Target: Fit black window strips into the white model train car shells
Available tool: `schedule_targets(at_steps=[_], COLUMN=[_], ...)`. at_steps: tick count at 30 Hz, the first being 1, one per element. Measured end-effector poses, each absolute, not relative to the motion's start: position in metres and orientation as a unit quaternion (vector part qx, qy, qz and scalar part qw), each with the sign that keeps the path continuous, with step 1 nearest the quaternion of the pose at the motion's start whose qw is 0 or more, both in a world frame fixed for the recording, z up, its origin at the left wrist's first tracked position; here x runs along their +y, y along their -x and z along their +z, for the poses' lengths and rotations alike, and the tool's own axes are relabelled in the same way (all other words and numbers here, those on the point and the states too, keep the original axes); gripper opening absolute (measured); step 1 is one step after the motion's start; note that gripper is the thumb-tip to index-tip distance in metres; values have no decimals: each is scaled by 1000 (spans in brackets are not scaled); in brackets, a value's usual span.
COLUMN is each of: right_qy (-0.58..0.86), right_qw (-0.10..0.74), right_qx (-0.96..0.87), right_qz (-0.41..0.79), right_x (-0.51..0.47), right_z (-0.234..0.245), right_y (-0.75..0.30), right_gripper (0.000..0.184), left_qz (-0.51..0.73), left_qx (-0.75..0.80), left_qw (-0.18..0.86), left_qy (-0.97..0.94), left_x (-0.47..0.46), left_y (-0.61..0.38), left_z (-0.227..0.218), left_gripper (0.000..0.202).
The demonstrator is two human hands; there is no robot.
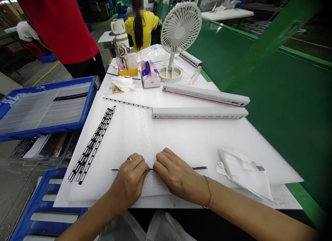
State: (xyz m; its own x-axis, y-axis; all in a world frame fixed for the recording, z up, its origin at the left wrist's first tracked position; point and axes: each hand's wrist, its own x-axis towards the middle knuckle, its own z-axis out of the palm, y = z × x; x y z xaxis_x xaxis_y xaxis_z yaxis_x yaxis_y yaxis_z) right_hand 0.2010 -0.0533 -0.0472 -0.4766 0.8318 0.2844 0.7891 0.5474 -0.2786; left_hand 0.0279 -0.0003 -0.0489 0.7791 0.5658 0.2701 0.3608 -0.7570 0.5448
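Note:
A thin black strip (199, 168) runs crosswise near the table's front edge, its two ends showing past my hands. My left hand (131, 175) is closed and pinches the strip near its middle. Close beside it, my right hand (176, 173) pinches the same strip, with a small gap between the fingertips. To the left lies a fanned bundle of black ladder-like window strips (94, 140). One more such strip (127, 103) lies farther back, its right end at the corner of a long white train-car shell (199, 113). A second shell (204, 95) rests behind it at a slant.
White foam sheet (181, 137) covers the table. Crumpled white backing paper (243, 168) lies at right. Behind stand a fan (178, 33), a tissue pack (150, 74) and a bottle (120, 47). A blue tray (89, 95) adjoins the left side; a person in red (59, 26) stands beyond.

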Motion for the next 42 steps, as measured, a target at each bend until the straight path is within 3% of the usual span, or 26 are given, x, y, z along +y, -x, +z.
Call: schedule_targets(at_steps=[7,21,29,42], right_qy=[513,524,532,514], right_qw=[189,197,189,210], right_qx=[-832,-824,-818,-825], right_qz=[94,93,110,104], right_x=[-64,-74,-71,-71], right_z=[-33,-45,-39,-41], right_y=[-223,-234,-234,-233], right_gripper=[17,27,18,21], left_qz=[183,208,208,204], left_qx=[253,251,253,256], left_qw=[254,271,280,251], left_qy=[-915,-906,-902,-911], left_x=[2,-10,-9,-14], left_y=[-22,-51,-48,-55], left_z=[-43,-51,-52,-50], left_gripper=[18,19,16,20])
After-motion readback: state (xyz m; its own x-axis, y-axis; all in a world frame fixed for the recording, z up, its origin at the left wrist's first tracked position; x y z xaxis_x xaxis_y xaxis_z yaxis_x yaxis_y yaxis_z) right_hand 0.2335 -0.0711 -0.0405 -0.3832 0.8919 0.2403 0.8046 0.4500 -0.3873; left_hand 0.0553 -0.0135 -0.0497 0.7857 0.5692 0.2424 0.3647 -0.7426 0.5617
